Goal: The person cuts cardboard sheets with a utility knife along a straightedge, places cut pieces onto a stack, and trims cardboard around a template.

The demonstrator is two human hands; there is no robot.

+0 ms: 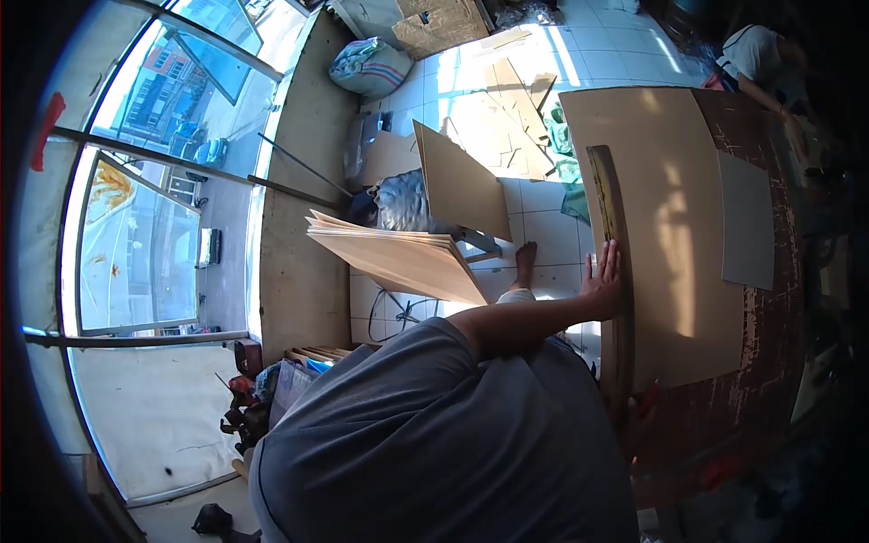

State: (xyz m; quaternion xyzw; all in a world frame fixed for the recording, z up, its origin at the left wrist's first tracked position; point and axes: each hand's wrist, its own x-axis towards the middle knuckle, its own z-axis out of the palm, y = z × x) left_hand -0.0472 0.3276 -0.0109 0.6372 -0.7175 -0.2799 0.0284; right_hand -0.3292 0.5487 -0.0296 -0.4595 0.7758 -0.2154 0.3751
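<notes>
**Left hand flat on the straightedge**

Head view: your left hand (pixel 602 276) lies flat, fingers together and stretched out, pressing on the long dark wooden straightedge (pixel 612 271). Just right of the hand, under that strip, lies the large tan cardboard sheet (pixel 665 226) on the worn red-brown table (pixel 769 344). Your right hand (pixel 638 407) sits nearer you on the strip, in shadow; its grip is unclear.

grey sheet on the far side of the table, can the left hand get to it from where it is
Probably yes: the left hand rests on the wooden ruler, and only flat tan board lies between it and the grey sheet.
</notes>
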